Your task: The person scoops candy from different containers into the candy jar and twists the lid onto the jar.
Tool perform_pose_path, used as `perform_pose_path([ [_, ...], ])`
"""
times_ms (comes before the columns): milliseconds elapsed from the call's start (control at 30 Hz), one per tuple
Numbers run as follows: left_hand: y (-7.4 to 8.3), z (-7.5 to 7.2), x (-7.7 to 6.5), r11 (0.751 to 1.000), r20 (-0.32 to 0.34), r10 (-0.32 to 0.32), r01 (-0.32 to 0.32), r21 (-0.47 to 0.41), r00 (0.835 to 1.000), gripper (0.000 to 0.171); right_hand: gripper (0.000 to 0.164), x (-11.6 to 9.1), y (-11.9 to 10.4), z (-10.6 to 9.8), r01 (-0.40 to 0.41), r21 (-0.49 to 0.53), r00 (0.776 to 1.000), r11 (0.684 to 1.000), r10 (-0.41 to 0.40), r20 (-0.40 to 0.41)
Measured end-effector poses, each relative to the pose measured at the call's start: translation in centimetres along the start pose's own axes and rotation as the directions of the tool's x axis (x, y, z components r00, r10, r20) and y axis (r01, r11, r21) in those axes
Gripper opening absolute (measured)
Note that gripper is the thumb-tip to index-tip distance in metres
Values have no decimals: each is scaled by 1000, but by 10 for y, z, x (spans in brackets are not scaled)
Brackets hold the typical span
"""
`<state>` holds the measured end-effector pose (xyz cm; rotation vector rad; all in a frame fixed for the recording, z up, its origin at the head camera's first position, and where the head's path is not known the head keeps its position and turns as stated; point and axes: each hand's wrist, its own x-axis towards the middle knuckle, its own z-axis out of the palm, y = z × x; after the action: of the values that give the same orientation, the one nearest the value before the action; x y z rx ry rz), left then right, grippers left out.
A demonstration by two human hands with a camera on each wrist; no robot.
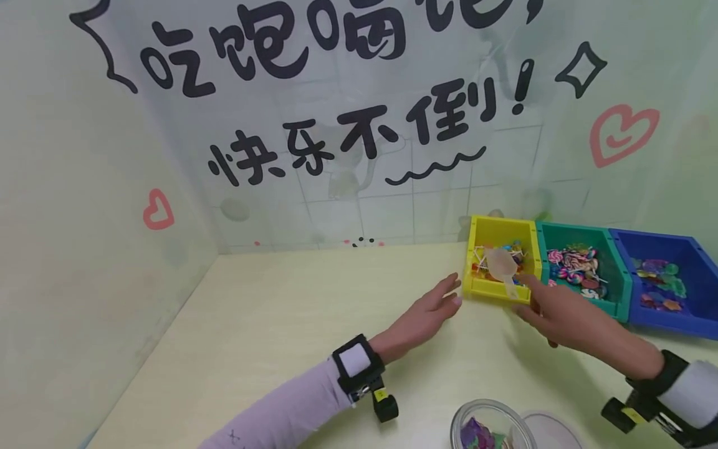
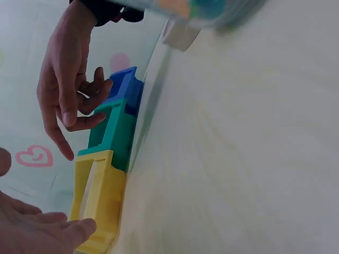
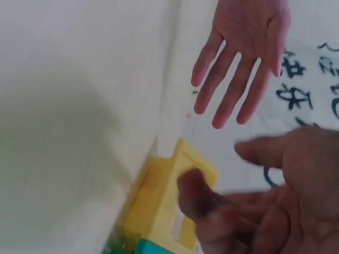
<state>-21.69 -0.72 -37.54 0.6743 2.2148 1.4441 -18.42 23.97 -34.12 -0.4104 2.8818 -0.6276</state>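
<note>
A pale translucent scoop (image 1: pixel 501 265) lies in the yellow bin (image 1: pixel 477 288), on top of wrapped lollipops and candies. My right hand (image 1: pixel 569 312) hovers by the scoop's handle at the front of the bin. In the left wrist view the right hand's fingers (image 2: pixel 68 100) are bent loosely, with nothing held between them. My left hand (image 1: pixel 417 321) is left of the yellow bin, palm turned inward; its fingers (image 3: pixel 228 100) are straight and spread in the right wrist view. Neither hand visibly holds a thing.
A green bin (image 1: pixel 619 305) of lollipops and candies and a blue bin (image 1: pixel 701 318) of colourful translucent pieces adjoin the yellow one. Near the front stand a glass jar (image 1: pixel 457 430) with colourful contents and a round pale lid-like disc (image 1: pixel 552 430). A printed wall sheet rises behind the table.
</note>
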Motion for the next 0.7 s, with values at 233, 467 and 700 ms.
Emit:
perform_pose_path([
  [233, -4, -6, -68, 991, 256, 132, -121, -58, 958, 51, 93, -58, -1, 19, 160, 101, 938, 982, -183, 293],
  [467, -5, 2, -103, 986, 471, 166, -154, -65, 866, 69, 91, -76, -2, 54, 225, 48, 904, 973, -227, 364],
  [700, -7, 13, -110, 993, 572, 94, -38, -109, 815, 69, 57, -77, 2, 67, 358, -65, 886, 931, -317, 340],
])
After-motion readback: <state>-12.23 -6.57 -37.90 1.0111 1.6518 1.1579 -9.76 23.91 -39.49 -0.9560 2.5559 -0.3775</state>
